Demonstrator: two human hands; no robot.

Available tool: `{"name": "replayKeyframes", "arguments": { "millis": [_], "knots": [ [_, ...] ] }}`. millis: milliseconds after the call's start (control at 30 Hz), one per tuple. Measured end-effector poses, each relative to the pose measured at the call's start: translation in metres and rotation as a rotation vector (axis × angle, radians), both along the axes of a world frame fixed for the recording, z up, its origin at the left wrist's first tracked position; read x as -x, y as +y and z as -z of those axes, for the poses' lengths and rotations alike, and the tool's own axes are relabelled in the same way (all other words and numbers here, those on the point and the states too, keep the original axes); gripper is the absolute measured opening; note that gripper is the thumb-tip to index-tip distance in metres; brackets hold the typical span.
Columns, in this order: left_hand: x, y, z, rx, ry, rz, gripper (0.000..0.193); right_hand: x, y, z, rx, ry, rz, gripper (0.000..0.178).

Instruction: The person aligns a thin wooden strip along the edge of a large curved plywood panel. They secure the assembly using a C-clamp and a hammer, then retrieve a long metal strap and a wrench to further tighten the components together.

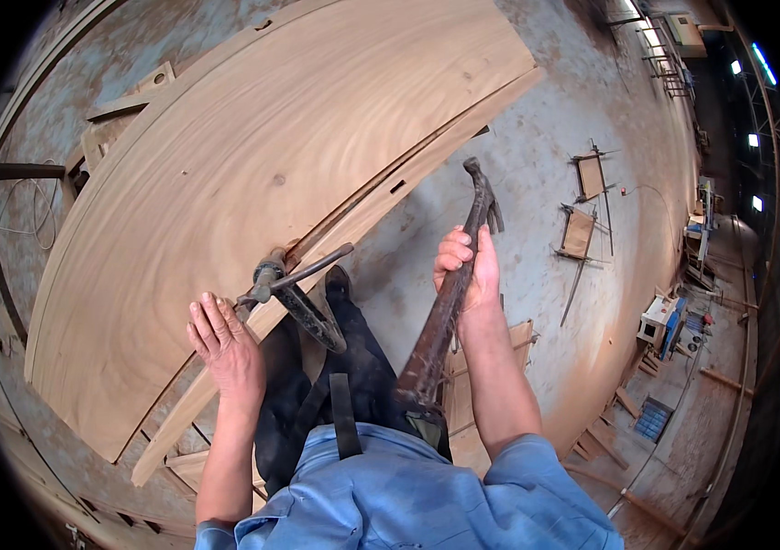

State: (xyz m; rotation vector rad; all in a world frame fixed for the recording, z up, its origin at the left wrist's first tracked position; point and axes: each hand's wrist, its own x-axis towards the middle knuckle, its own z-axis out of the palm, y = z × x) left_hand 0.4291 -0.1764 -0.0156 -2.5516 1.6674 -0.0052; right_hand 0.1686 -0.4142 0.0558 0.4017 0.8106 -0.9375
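Note:
My right hand (471, 275) is wrapped round a worn brown claw hammer (443, 316), high on its handle. The hammer's head points away from me, and the handle's end comes back toward my body. My left hand (228, 346) lies on the near edge of a large, pale wooden panel (252, 156), fingers stretched out. Just right of its fingertips, a metal clamp (312, 316) with a bar handle sits at the panel's edge. Along that edge runs a long wooden strip (362, 213) with a small dark slot; a narrow gap shows between strip and panel.
Wooden pieces held in bar clamps (578, 231) lie on the floor to the right. Farther right are a blue crate (653, 420), a white and blue machine (660, 319) and scattered offcuts. A metal frame (5, 302) with a cable stands at the left.

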Motion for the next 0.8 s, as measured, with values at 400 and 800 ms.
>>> {"name": "replayKeyframes", "arguments": {
  "millis": [400,800],
  "knots": [
    [0.001,-0.001,-0.001,-0.008,-0.045,0.029,0.048,-0.014,0.004,-0.009,-0.016,-0.017,-0.075,0.048],
    [-0.003,0.000,-0.004,0.039,-0.010,0.038,0.046,-0.034,0.032,-0.019,-0.094,-0.062,-0.092,0.045]
  ]
}}
